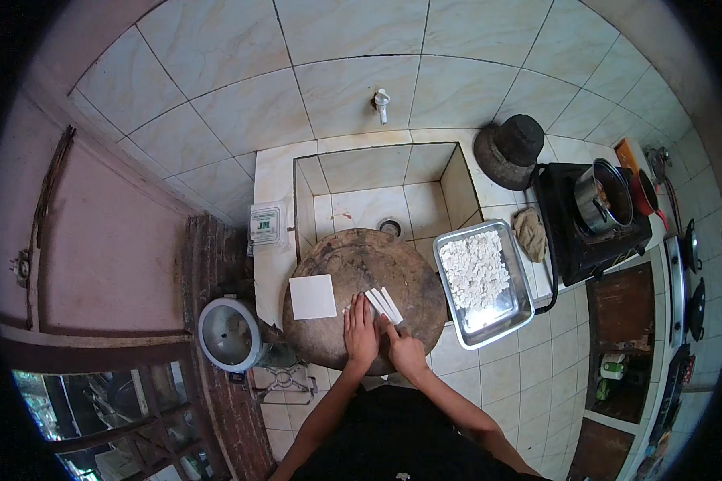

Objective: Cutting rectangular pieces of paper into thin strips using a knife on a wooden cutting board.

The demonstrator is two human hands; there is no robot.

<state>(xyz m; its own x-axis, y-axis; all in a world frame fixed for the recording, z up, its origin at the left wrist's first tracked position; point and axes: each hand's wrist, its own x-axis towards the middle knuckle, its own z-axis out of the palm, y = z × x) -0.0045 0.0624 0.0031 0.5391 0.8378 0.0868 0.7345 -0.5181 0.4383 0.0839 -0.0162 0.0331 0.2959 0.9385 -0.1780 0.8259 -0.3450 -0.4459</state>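
A round wooden chopping board lies over the front of the sink. My left hand presses flat, fingers forward, on a white block that it mostly covers. Several cut white strips, perhaps tofu, fan out just past its fingertips. My right hand grips a knife with the index finger stretched along it; the hand and strips hide most of the blade. To the left on the board rests an uncut square white slab. Right of the board, a metal tray holds small white diced pieces.
A tiled sink with a drain lies behind the board, below a wall tap. At right are a stone mortar, a rag and a black stove bearing a metal pot. A lidded pot stands left.
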